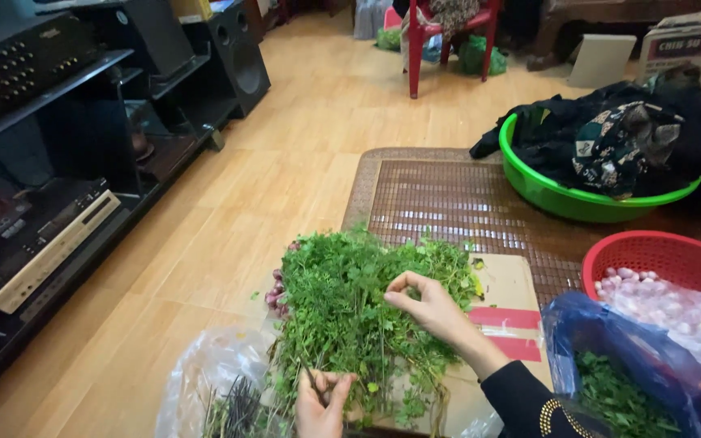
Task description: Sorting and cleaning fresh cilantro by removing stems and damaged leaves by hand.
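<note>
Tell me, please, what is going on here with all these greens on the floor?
A person sits on the floor over a pile of leafy green herbs lying on flattened cardboard. The right hand pinches a sprig on top of the pile, while the left hand holds thin stems at its near edge. A blue plastic bag with greens sits to the right, beside a red basket.

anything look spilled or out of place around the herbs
A little. Purple bulbs poke out from under the left edge of the herb pile, past the cardboard onto the floor. Both hands, left and right, pinch stems. Nothing looks damaged.
</note>
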